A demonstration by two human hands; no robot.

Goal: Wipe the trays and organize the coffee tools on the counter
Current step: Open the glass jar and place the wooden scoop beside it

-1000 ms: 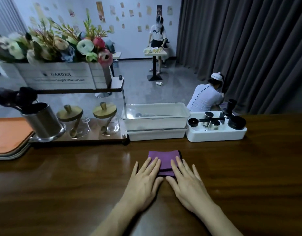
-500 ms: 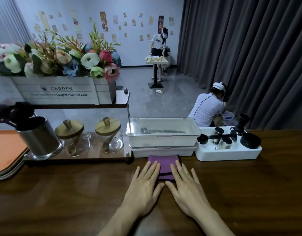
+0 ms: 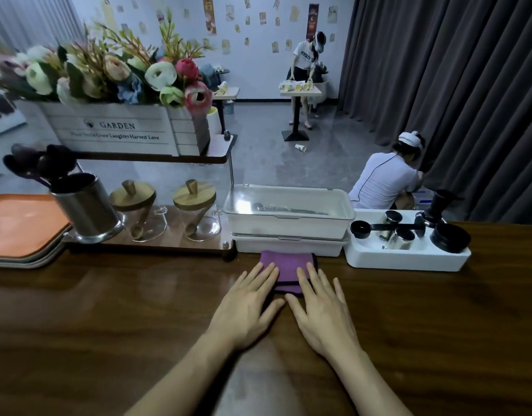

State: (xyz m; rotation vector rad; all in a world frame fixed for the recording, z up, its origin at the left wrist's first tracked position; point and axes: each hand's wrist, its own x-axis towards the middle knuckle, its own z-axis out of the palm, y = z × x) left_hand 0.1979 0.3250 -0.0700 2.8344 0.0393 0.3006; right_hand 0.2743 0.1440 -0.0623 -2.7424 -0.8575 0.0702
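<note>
Right now both hands lie flat on the dark wooden tabletop (image 3: 108, 310), palms down and fingers straight. The left hand (image 3: 246, 307) and the right hand (image 3: 321, 313) sit side by side, gripping nothing, with only their fingertips resting on the near part of the folded purple cloth (image 3: 288, 264).

The cloth lies just in front of the lower tray (image 3: 288, 248), which carries the upper tray (image 3: 288, 226) stacked on it. Something metallic lies inside the upper one, too dim to name.

The step in hand looks like taking up the cloth to start wiping. It would go best with one hand gathering the cloth while it stays folded, so a flat pad meets the plastic. The other hand is then free to steady or lift the upper tray, kept level because of what lies inside.

Further right, just beside the stack, the tool tray (image 3: 405, 258) is crowded — a black scoop (image 3: 360, 229) reaches across the metal cups (image 3: 404, 238), with a black tamper (image 3: 441, 202) and a round black pot (image 3: 449, 239) behind. These probably need lifting out one by one before any wiping, the scoop first, since its long handle could catch on the cups.
</note>
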